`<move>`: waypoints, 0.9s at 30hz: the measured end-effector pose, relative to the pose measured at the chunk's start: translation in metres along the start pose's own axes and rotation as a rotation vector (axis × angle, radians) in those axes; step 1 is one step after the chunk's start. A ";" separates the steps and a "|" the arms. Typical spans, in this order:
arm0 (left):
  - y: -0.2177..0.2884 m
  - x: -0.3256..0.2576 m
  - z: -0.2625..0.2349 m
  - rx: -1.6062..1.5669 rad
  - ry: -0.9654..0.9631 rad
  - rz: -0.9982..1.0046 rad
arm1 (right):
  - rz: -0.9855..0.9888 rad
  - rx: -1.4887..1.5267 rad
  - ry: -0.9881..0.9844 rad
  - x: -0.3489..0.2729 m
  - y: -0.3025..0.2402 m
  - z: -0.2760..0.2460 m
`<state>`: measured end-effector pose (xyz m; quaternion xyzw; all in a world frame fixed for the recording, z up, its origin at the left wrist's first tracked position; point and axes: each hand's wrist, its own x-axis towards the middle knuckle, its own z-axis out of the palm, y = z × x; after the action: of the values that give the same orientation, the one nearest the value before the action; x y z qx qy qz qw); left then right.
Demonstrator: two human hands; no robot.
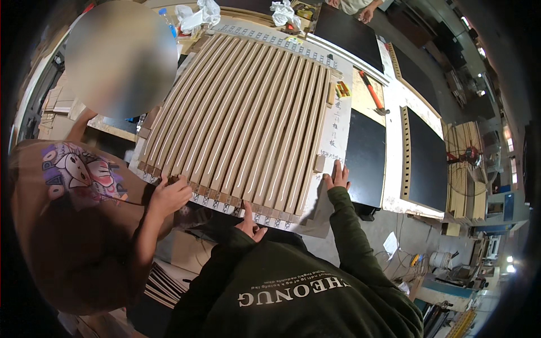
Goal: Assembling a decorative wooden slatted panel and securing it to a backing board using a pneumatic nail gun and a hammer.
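Observation:
Several long light-brown wooden slats (pixel 256 118) lie side by side, most with a thin white line along the top like glue. Beneath them a white board (pixel 320 217) bears printed marks and handwriting. At the near edge, my left hand (pixel 248 225) points its index finger at the slat ends, the other fingers partly bent, holding nothing. My right hand (pixel 337 177) rests with spread fingers on the board's right edge, beside a small wooden block (pixel 319 164). To my left, a co-worker's hand (pixel 171 195) touches the near slat ends.
A red-handled hammer (pixel 372 93) lies to the right beyond the board. Dark panels (pixel 425 160) rest on the right-hand worktable, and a fan (pixel 465 155) stands past them. A co-worker in brown (pixel 84 225) leans in close on my left. White plastic bags (pixel 197 16) lie at the far side.

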<state>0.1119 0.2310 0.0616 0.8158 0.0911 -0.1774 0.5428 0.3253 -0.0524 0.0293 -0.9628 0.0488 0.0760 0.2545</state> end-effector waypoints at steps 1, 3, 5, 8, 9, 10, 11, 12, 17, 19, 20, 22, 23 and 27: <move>-0.001 0.001 0.001 -0.012 -0.005 -0.020 | 0.007 -0.002 -0.009 0.000 -0.001 -0.001; 0.001 0.000 0.001 -0.021 -0.016 -0.035 | 0.005 -0.005 -0.005 -0.002 0.000 0.001; 0.006 -0.006 -0.003 0.084 -0.018 -0.035 | 0.012 -0.011 -0.010 -0.003 0.006 0.000; 0.019 -0.007 -0.006 0.086 -0.135 -0.081 | 0.002 -0.004 0.004 -0.006 0.005 -0.001; 0.013 -0.006 -0.004 0.089 -0.136 -0.080 | 0.003 -0.002 0.005 -0.006 0.003 -0.002; 0.005 -0.002 0.000 0.117 -0.112 -0.022 | 0.005 -0.002 -0.001 -0.006 0.001 -0.002; -0.003 0.001 0.004 0.144 -0.090 0.036 | 0.008 -0.001 -0.008 -0.005 -0.001 -0.003; 0.001 0.002 0.004 0.145 -0.096 0.039 | 0.015 -0.002 -0.005 -0.004 0.000 -0.003; 0.008 0.006 0.001 0.148 -0.042 0.025 | 0.005 -0.017 0.006 0.006 -0.006 0.003; 0.015 0.001 -0.001 0.105 -0.075 -0.040 | -0.016 -0.104 -0.030 0.015 -0.001 0.012; 0.020 0.004 -0.005 0.057 -0.116 -0.092 | -0.031 -0.197 -0.050 0.028 0.006 0.022; 0.025 0.009 0.006 0.143 -0.095 -0.062 | -0.209 -0.115 0.094 0.045 0.064 0.033; 0.017 0.010 0.013 0.202 -0.017 -0.001 | -0.212 -0.133 0.119 0.043 0.065 0.034; -0.057 0.039 0.070 0.042 0.168 0.238 | -0.280 -0.064 0.203 0.037 0.063 0.028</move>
<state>0.1153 0.1876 -0.0263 0.8440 0.0353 -0.0449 0.5333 0.3498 -0.0951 -0.0309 -0.9705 -0.0625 -0.0563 0.2258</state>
